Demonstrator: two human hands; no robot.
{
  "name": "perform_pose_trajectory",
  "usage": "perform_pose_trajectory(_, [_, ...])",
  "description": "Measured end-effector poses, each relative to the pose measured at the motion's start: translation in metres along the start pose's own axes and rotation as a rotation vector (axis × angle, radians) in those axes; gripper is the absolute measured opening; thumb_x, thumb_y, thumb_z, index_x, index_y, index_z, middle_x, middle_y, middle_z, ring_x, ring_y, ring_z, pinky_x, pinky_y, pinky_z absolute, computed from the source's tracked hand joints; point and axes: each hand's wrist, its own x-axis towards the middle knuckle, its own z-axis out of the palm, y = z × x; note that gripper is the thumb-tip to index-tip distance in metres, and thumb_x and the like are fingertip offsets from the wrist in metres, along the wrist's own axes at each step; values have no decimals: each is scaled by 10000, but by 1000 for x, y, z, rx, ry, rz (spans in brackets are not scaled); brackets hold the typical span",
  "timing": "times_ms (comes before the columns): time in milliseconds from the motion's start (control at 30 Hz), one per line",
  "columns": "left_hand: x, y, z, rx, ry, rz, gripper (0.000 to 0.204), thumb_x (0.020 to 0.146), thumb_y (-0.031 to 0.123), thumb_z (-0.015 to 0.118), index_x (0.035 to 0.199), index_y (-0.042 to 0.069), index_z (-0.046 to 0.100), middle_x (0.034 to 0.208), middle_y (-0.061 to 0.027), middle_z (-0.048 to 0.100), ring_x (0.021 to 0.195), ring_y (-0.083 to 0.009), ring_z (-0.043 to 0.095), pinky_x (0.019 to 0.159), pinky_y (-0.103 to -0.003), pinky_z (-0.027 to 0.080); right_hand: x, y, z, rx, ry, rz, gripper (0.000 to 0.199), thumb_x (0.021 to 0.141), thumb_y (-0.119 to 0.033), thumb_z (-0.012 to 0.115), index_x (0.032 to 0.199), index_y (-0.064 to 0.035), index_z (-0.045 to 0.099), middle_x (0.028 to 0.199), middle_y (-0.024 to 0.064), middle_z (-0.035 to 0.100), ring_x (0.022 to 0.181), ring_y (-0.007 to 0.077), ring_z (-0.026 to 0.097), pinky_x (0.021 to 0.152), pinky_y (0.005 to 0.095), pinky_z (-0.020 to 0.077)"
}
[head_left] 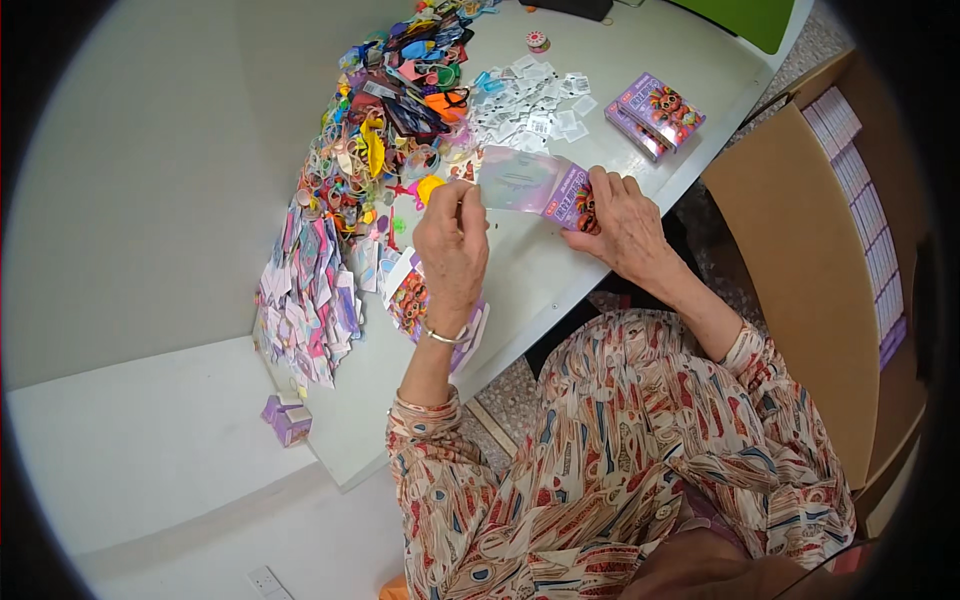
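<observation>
My right hand [628, 222] grips the printed end of a small purple carton [568, 198] with a colourful cartoon figure on it. From that end a pale, shiny panel [518, 180] stretches leftward above the table. My left hand [455, 235] has its fingers pinched together at the panel's left edge; the fingertips' exact hold is partly hidden. Below my left wrist, which wears a bangle, lie more printed purple cartons [408, 302], partly covered by my forearm. Two filled-looking purple boxes [660, 112] rest on the table beyond my right hand, one overlapping the other.
Small colourful trinkets [370, 150] are heaped along the wall, with pink and purple cards [315, 290] nearer. White packets [530, 105] spread behind the carton. A cardboard box [800, 200] on the right holds rows of purple-edged packages. One purple box [288, 420] sits at the left edge.
</observation>
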Motion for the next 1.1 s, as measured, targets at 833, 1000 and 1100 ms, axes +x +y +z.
perform_pose_trajectory(833, [13,-104,-26,546,-253,134,264,727,104,738,943,-16,646,950,-176,597,924,-354,592,800,-422,477,-1,-1,-2,21,-4,-7,730,688,-371,788,1179,17,411,940,168,557,906,333,561,737,402,510])
perform_pose_trajectory(1000, [15,-138,-24,473,-230,111,226,749,80,712,933,-13,620,931,-174,594,893,-343,599,776,-400,480,-2,-2,-1,21,-3,-1,712,689,-375,787,1160,10,416,931,169,559,895,330,565,729,401,511])
perform_pose_trajectory(1100, [24,-126,-31,364,-83,151,160,792,61,665,931,-1,615,902,-163,606,836,-327,596,731,-392,480,0,-2,3,-8,6,-22,704,678,-366,794,1137,16,421,909,167,558,881,327,567,724,399,510])
